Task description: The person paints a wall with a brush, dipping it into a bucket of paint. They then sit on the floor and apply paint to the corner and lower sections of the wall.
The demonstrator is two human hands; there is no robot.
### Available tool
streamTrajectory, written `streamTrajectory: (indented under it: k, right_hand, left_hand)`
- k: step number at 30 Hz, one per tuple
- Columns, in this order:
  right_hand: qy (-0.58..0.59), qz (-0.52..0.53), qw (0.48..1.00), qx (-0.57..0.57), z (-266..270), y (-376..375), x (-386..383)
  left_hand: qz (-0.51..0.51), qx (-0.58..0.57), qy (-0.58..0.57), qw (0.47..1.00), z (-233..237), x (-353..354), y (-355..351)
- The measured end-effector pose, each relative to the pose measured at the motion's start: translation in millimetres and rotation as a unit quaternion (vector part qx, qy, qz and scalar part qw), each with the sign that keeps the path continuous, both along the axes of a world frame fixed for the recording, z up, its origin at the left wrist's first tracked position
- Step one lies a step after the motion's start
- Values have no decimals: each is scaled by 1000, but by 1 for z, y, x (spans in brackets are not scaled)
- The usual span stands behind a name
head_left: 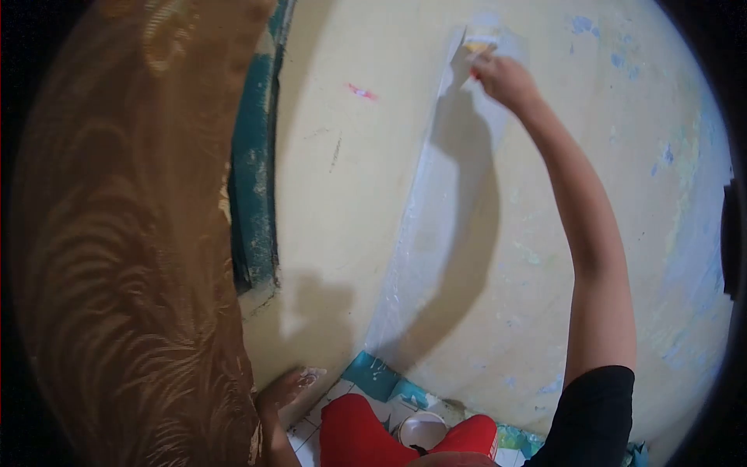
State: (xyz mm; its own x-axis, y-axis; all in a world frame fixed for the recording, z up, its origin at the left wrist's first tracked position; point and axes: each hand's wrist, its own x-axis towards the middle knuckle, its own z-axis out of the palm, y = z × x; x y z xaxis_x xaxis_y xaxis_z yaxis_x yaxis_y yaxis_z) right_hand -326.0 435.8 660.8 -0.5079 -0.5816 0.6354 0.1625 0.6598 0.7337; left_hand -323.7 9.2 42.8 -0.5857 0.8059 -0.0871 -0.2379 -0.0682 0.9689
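My right hand (504,82) is raised high against the cream wall (350,179), closed around the handle of a paintbrush (482,40). The brush's bristles press on the wall at the top of a whitish, wet-looking strip (412,226) that runs down along the wall's corner. My left hand (284,389) is low at the left, beside the curtain's lower edge and blurred; a pale patch shows at its far end, and I cannot tell how its fingers lie. Between my red-clad knees stands a round bucket (422,430) with white paint in it.
A brown patterned curtain (132,233) hangs close on the left, next to a worn teal frame (255,171). White floor tiles (307,447) and a teal strip (373,375) line the wall's foot. Bluish blotches (669,156) mark the wall at right.
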Motion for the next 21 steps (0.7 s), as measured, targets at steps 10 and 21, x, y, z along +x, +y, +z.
streamTrajectory:
  k: [10,21]
  right_hand:
    - [-280,53,945,-157,-349,-45,37]
    - [-293,-8,795,-531,-327,-12,25]
  left_hand:
    - [8,20,78,997,25,10,1]
    - [17,-78,107,991,52,19,-2]
